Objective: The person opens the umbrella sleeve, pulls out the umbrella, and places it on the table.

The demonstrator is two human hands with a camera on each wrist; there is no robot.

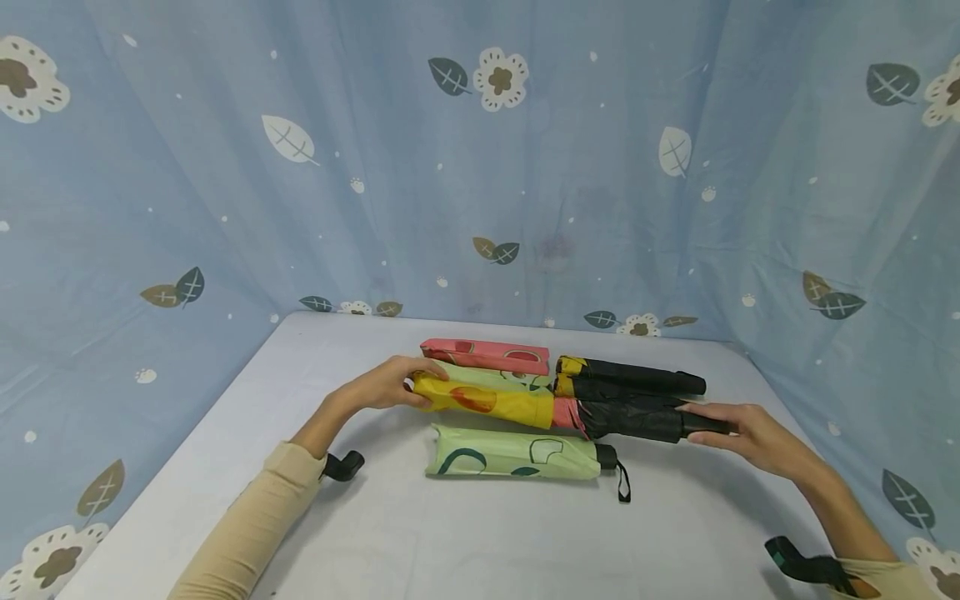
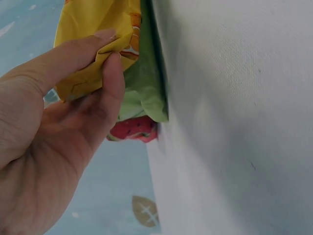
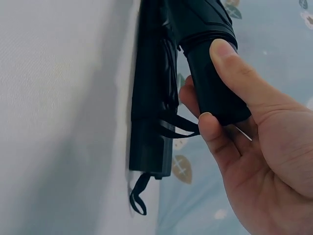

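Umbrella in yellow sleeve held above tabletop, long axis left to right, black handle pointing rightward; your left hand pinches sleeve, right hand grips handle.

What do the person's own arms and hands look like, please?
The left sleeve is plain beige and ends short of the left hand; the right sleeve, only partly in view, is beige too. A curved black fitting juts out beside the left sleeve, a similar black fitting beside the right. Neither that hand nor the right hand wears a glove.
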